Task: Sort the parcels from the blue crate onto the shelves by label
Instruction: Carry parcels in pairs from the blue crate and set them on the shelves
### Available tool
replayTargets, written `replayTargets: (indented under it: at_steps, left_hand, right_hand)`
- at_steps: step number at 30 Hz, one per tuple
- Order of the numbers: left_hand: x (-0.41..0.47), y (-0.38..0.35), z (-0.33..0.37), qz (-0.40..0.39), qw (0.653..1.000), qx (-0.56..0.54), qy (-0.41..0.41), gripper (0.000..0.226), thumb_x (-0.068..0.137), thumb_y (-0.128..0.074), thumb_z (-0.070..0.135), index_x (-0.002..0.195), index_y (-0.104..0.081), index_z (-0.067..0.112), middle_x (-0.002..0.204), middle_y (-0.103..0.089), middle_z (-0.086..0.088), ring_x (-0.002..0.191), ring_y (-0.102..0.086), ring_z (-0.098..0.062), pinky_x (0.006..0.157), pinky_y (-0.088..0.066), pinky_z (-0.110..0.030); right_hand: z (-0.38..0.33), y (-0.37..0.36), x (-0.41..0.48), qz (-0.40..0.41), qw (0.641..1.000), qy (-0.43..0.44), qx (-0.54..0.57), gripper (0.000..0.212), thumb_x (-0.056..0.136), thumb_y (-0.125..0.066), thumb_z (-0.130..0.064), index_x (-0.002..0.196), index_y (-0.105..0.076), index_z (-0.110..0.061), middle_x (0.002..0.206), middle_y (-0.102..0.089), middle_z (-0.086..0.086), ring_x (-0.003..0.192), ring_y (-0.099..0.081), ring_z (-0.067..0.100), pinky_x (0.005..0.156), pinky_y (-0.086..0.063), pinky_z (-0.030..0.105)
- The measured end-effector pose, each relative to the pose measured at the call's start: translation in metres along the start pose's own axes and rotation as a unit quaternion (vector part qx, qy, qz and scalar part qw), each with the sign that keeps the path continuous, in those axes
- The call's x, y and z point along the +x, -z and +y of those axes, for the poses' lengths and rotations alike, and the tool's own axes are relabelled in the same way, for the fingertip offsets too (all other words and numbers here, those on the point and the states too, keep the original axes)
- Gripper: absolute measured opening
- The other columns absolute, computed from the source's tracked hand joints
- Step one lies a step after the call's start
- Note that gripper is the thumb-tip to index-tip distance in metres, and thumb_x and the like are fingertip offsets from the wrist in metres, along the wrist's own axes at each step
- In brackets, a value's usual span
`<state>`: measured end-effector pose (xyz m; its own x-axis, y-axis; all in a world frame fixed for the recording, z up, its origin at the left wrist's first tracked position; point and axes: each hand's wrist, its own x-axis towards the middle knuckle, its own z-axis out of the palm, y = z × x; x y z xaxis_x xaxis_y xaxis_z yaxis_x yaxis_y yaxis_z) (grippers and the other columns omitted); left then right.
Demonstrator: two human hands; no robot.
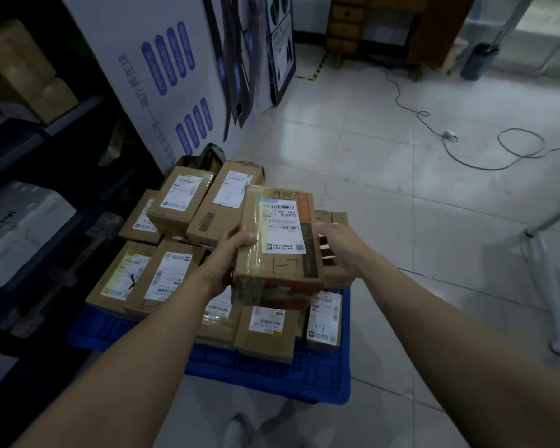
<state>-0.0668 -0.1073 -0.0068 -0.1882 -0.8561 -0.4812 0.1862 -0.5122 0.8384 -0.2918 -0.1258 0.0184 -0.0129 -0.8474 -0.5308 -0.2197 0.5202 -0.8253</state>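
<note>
Where the held parcel is: raised over the blue crate, above the pile, well apart from the shelves on the left.
Held parcel: brown carton wrapped in clear tape, top face up, far end tilted slightly upward.
Shipping label: white, with barcodes, stuck on the top face; print too small to read. A pen mark sits below it on the cardboard.
Left hand: grasps the parcel's left edge, thumb on top, fingers going beneath.
Right hand: relaxed, fingers fairly straight, tips against the parcel's right side; no curl round it is seen.
Blue crate: on the tiled floor just beside the shelves, near wall visible.
Pile of parcels: brown cartons with white labels, stacked in layers and rising above the crate rim.
Small parcel: at the crate's right side, handwritten "1-7" on its label.
Shelves: dark frame; a white foam box on a middle level, a brown carton higher up.
Sign board: white with blue markings, standing upright behind the crate.
Floor: pale tiles; a cable trails across it to a white plug block.
White metal stand: at the right edge.
</note>
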Motion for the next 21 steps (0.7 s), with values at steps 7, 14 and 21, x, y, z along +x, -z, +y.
replayTargets:
  at_steps: [7, 14, 21]
  left_hand:
    - [0.051, 0.001, 0.009, 0.020, 0.999, 0.001, -0.044, 0.089, 0.060, -0.072, 0.038, 0.137, -0.039, 0.008, 0.124, -0.059, -0.022, 0.109, -0.061, -0.039, 0.083, -0.052, -0.046]
    - [0.086, 0.013, -0.009, 0.039, 0.998, 0.022, -0.043, 0.077, 0.067, -0.066, 0.031, 0.137, -0.040, 0.010, 0.125, -0.058, -0.021, 0.108, -0.061, -0.038, 0.081, -0.053, -0.044]
    - [0.102, 0.028, -0.023, 0.028, 0.998, -0.010, -0.047, 0.065, 0.070, -0.060, 0.031, 0.130, -0.049, 0.010, 0.116, -0.062, -0.019, 0.097, -0.062, -0.032, 0.079, -0.053, -0.042]
  right_hand:
    - [0.052, 0.035, 0.057, 0.097, 0.995, -0.031, -0.009, 0.040, 0.098, -0.050, -0.027, 0.127, -0.056, -0.001, 0.114, -0.065, 0.014, 0.107, -0.062, 0.035, 0.091, -0.050, 0.043]
    - [0.096, 0.045, 0.105, 0.137, 0.985, -0.100, 0.021, 0.082, 0.093, -0.060, -0.031, 0.151, -0.008, -0.006, 0.146, -0.039, 0.017, 0.114, -0.053, 0.030, 0.079, -0.047, 0.036]
    - [0.135, 0.060, 0.132, -0.006, 0.983, -0.160, 0.091, 0.041, 0.085, -0.067, -0.034, 0.122, -0.052, -0.021, 0.096, -0.070, 0.006, 0.079, -0.069, 0.022, 0.045, -0.054, 0.027]
